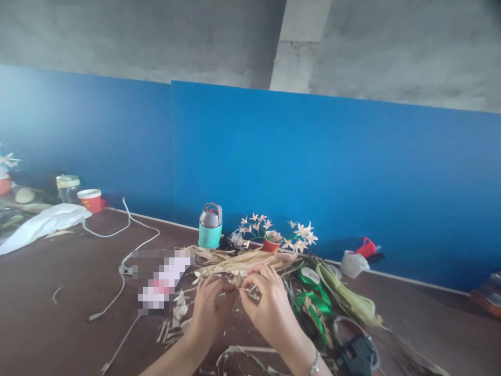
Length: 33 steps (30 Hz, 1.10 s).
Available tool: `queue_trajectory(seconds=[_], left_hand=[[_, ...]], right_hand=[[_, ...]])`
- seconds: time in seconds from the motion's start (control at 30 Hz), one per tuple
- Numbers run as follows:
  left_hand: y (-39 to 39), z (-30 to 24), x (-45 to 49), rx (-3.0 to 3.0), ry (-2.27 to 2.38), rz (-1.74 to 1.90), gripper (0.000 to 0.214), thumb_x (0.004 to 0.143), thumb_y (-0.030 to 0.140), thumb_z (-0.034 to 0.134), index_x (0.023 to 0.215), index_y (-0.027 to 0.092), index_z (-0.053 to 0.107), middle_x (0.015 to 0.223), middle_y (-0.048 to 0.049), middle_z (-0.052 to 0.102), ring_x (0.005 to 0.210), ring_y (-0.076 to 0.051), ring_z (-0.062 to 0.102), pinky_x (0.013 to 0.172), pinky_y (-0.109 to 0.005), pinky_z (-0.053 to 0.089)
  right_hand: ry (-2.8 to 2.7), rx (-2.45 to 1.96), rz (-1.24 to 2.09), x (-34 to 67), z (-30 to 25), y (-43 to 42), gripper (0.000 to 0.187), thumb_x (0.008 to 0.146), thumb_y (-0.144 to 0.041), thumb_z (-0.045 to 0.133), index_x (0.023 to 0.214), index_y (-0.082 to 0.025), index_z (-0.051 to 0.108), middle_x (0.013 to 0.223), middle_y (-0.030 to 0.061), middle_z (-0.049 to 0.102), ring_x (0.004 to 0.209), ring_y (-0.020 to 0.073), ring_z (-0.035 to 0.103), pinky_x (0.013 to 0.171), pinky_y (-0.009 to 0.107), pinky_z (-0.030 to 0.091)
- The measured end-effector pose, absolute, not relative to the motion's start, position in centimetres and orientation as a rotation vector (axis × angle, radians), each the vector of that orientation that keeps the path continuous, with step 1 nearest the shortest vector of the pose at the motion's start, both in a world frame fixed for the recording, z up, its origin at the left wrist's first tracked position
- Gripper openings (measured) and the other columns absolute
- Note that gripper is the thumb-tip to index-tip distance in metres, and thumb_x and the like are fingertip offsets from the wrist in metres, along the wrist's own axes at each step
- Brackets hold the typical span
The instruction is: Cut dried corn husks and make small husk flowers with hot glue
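My left hand (213, 303) and my right hand (266, 295) meet over the table, thumbs and fingertips pinched together. Between them is a small tan piece of dried corn husk (238, 281), partly covered by the fingers. Just beyond the hands lies a pile of dried husk strips (250, 259). White petal-like husk pieces (180, 308) and scraps are scattered left of my left hand. Green ribbon (321, 302) lies right of my right hand, beside a bundle of pale green stalks (348, 297). A bracelet circles my right wrist.
White husk flowers (301, 236) stand in a red pot (271, 244) by the blue partition (313, 172). A teal flask (210, 227) is left of them. White cables (124, 271) cross the left side. A black device (358, 355) sits at lower right, and a red cup (91, 200) at far left.
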<state>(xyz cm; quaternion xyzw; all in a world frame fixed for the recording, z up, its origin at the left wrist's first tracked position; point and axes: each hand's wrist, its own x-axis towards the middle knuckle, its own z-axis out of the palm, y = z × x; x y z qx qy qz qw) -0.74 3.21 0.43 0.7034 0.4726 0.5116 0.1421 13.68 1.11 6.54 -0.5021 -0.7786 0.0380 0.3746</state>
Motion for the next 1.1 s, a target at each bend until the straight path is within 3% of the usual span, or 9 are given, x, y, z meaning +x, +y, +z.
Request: queue_trajectory(seconds=[0.3, 0.5, 1.1], left_hand=[[2.9, 0.8, -1.2, 2.261, 1.308, 1.567, 0.015, 0.082, 0.021, 0.051, 0.071, 0.022, 0.061, 0.069, 0.0004, 0.068, 0.071, -0.018, 0.057, 0.074, -0.033, 0.035], [3.1, 0.7, -1.0, 2.212, 1.208, 1.508, 0.016, 0.080, 0.022, 0.054, 0.065, 0.021, 0.061, 0.063, -0.0004, 0.065, 0.069, -0.018, 0.055, 0.069, -0.032, 0.037], [3.0, 1.0, -0.5, 2.100, 1.066, 1.192, 0.010, 0.067, 0.015, 0.066, 0.059, 0.022, 0.066, 0.066, -0.0005, 0.061, 0.069, -0.017, 0.058, 0.070, -0.032, 0.044]], right_hand=[[-1.832, -1.220, 0.360, 14.3, 7.1, 1.2, 0.013, 0.077, -0.013, 0.049, 0.083, -0.021, 0.059, 0.089, 0.0055, 0.061, 0.088, 0.0208, 0.053, 0.080, 0.034, 0.041], [-1.845, -1.235, 0.591, 15.0, 7.4, 1.5, 0.012, 0.073, -0.014, 0.056, 0.078, -0.021, 0.064, 0.093, 0.0030, 0.061, 0.092, 0.0196, 0.055, 0.082, 0.032, 0.041], [-2.194, -1.210, 0.386, 15.5, 8.9, 0.2, 0.024, 0.068, 0.000, 0.050, 0.070, -0.021, 0.060, 0.093, 0.0015, 0.053, 0.094, 0.0175, 0.050, 0.088, 0.034, 0.039]])
